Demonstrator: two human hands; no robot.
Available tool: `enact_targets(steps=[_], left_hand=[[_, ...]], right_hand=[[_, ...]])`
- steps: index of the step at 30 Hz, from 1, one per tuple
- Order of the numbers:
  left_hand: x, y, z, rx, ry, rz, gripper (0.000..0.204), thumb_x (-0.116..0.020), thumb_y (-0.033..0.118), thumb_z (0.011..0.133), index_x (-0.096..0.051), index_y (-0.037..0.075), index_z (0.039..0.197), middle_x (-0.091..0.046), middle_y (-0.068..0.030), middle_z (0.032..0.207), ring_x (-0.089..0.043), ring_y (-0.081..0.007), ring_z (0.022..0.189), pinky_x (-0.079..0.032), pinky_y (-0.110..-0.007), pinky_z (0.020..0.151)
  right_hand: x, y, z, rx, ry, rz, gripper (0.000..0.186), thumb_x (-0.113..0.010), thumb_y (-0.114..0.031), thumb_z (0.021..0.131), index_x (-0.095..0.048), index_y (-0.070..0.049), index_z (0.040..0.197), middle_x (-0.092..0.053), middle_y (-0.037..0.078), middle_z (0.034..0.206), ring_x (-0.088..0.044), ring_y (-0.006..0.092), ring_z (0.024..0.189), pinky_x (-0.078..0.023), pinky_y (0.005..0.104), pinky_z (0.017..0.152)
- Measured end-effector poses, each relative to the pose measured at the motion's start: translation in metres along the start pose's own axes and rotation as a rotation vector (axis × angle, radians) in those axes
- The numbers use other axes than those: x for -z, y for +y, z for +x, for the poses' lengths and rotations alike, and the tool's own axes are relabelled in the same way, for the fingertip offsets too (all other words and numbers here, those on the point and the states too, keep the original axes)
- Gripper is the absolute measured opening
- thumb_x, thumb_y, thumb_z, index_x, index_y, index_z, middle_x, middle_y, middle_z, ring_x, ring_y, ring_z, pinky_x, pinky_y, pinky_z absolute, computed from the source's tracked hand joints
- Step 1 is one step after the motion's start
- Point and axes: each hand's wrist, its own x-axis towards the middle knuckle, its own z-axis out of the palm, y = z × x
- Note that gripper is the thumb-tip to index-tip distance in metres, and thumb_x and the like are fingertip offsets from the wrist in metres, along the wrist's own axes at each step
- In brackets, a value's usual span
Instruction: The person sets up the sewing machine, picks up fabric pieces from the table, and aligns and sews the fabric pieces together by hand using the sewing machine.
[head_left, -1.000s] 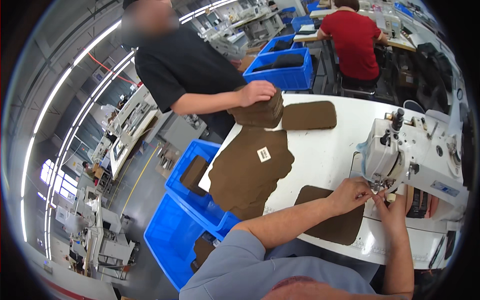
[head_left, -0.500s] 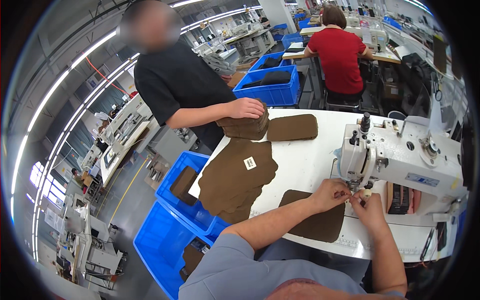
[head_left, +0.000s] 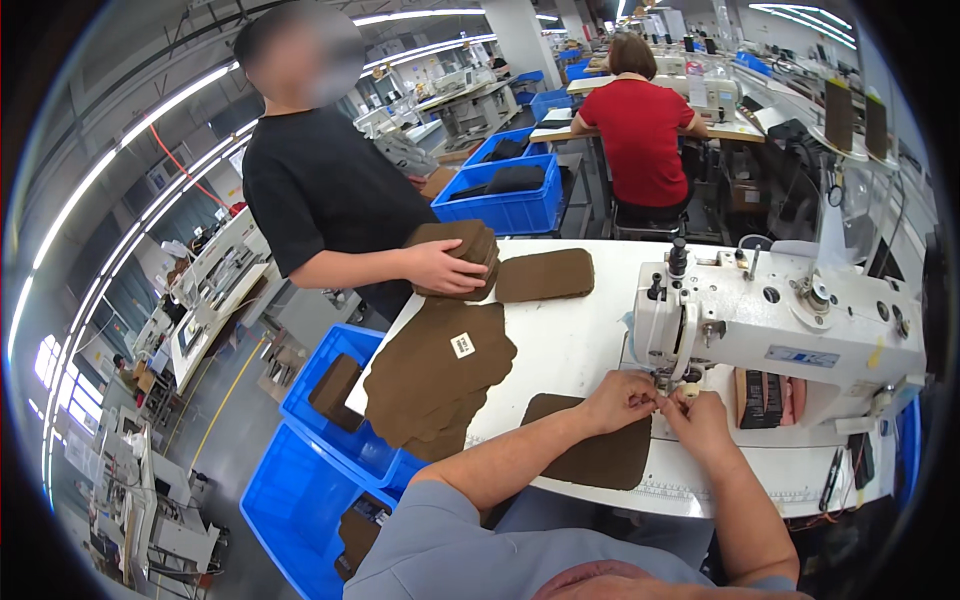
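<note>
My left hand point(head_left: 624, 400) and my right hand point(head_left: 694, 420) meet at the needle area of a white sewing machine point(head_left: 770, 300), fingertips pinched together on something too small to make out, possibly thread. A pale round knob or spool point(head_left: 689, 392) sits just behind my fingers. A dark brown rounded fabric panel point(head_left: 585, 455) lies under my left forearm and hand on the white table point(head_left: 560, 355). A loose pile of brown cut pieces point(head_left: 430, 370) with a white label on it lies to the left.
A co-worker in black point(head_left: 325, 200) holds a brown stack point(head_left: 445, 235) at the table's far left, beside another stack point(head_left: 545, 272). Blue bins point(head_left: 280, 470) stand left of the table, more point(head_left: 500, 200) behind it. A person in red point(head_left: 635, 140) sits at another machine. A dark tool point(head_left: 830, 480) lies at the right.
The view has swung, so the scene sits lower and further left. The co-worker's hand has slid from the top of the stack down round its side. My hands stay pinched at the needle area.
</note>
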Motion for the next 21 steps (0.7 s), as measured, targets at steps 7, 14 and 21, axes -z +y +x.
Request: enact_targets(steps=[7, 14, 21], left_hand=[[-0.001, -0.003, 0.0, -0.03, 0.013, 0.004, 0.007, -0.074, 0.002, 0.08, -0.07, 0.002, 0.085, -0.06, -0.0067, 0.072, -0.052, -0.017, 0.057, -0.042, -0.031, 0.053], [0.0, 0.001, 0.001, 0.027, -0.016, 0.007, 0.009, -0.073, 0.004, 0.082, -0.075, 0.005, 0.091, -0.064, -0.0062, 0.075, -0.055, -0.0171, 0.059, -0.044, -0.03, 0.055], [0.014, 0.009, 0.004, 0.016, -0.018, -0.038, 0.014, -0.079, 0.012, 0.08, -0.076, 0.005, 0.092, -0.072, -0.0087, 0.087, -0.07, -0.0238, 0.08, -0.056, -0.032, 0.072]], right_hand=[[-0.002, 0.004, 0.001, -0.013, 0.017, -0.025, 0.04, -0.065, -0.041, 0.091, -0.068, -0.005, 0.074, -0.064, 0.017, 0.063, -0.064, 0.0371, 0.063, -0.049, 0.0464, 0.06], [-0.008, 0.018, 0.003, 0.037, 0.0, -0.071, 0.035, -0.067, -0.039, 0.09, -0.071, -0.005, 0.081, -0.065, 0.017, 0.067, -0.065, 0.0375, 0.066, -0.05, 0.046, 0.062], [-0.007, 0.013, 0.003, -0.029, 0.019, 0.12, 0.023, -0.069, -0.024, 0.088, -0.07, -0.002, 0.082, -0.065, 0.018, 0.065, -0.065, 0.0359, 0.062, -0.049, 0.0432, 0.058]])
